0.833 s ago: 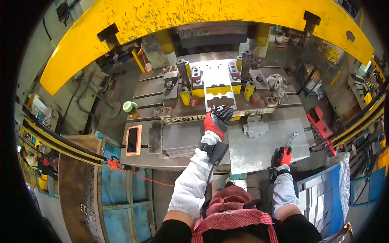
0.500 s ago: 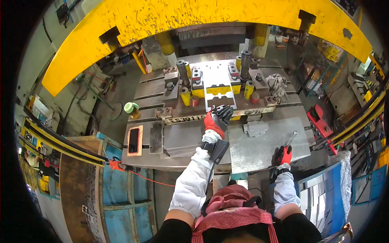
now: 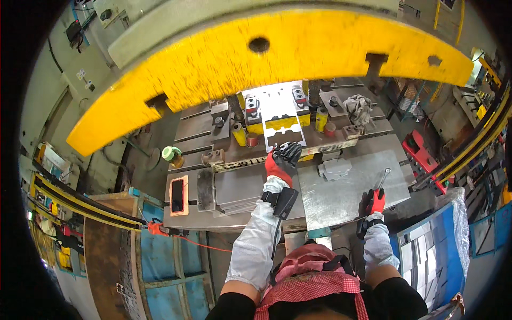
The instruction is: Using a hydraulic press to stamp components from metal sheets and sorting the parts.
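My left hand [image 3: 282,161], in a red glove with black-coated fingers, is at the near end of a bright metal strip [image 3: 285,128]. Its fingers lie bent against the strip's edge and appear to grip it; the exact contact is hard to see. The strip, with shaped cut-outs, lies across a lower die with yellow blocks [image 3: 256,128]. My right hand [image 3: 375,202], gloved alike, is closed round a wrench [image 3: 383,179] above a flat metal plate [image 3: 325,205]. A small cut sheet piece [image 3: 335,169] rests on that plate between my hands.
A yellow press beam [image 3: 298,48] spans above the die, hiding its far part. Stacked sheets [image 3: 240,189], a phone [image 3: 177,194] and a green-capped jar [image 3: 172,154] are left. At right are a crumpled rag [image 3: 358,109] and a red stand [image 3: 426,160].
The yellow press beam has come down, covering the upper die and the tops of the posts. My view has shifted slightly. Both hands stay in nearly the same places.
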`<action>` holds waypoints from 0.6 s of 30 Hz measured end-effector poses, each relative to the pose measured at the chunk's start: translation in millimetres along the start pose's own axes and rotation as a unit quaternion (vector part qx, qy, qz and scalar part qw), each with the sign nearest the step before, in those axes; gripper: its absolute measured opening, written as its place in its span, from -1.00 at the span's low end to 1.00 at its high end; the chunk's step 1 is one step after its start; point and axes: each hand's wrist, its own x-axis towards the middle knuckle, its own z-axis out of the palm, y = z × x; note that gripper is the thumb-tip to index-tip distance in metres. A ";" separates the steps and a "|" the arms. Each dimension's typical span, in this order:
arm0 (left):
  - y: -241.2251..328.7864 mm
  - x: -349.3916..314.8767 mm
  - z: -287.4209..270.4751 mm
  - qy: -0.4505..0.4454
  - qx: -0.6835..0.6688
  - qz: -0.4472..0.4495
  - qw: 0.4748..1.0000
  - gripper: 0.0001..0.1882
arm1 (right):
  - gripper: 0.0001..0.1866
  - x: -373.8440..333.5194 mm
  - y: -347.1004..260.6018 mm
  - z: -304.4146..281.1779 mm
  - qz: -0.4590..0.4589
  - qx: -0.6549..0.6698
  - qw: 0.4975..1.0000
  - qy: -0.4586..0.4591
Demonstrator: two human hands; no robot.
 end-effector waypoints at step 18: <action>4.7 7.8 -22.2 -0.078 0.057 0.010 0.995 -0.48 | -0.73 -21.1 -31.0 16.9 0.030 0.001 1.000 -0.009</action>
